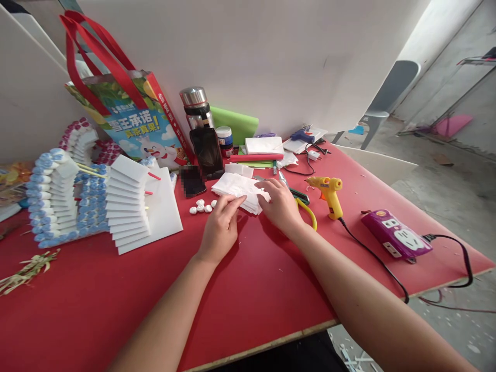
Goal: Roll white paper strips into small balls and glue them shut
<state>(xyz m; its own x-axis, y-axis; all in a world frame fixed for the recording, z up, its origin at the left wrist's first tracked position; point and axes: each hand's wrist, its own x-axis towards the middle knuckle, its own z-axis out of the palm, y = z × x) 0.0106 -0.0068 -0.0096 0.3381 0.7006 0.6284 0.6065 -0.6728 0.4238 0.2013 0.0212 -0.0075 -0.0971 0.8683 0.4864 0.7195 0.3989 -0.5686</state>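
A small stack of thin white paper sheets point(236, 185) lies on the red table in front of me. My left hand point(221, 225) is at the stack's near left edge, its index finger stretched toward the sheets and the thumb lower down. From the right, my right hand point(279, 204) reaches over the stack's right end with fingers bent and apart, fingertips at the paper. I see nothing held in either hand. Several small rolled white paper balls point(200, 205) sit just left of my left hand. Beside my right wrist are a yellow curved handle point(308, 213) and a green-and-black tool point(301, 196).
A yellow glue gun point(331, 196) and a purple power strip point(397, 235) stand right, with cables. Behind the paper are phones point(207, 152), a steel flask point(196, 106) and a jar point(225, 139). White foam steps point(127, 206), blue-white paper pieces point(48, 201) and a bag point(132, 119) fill the left.
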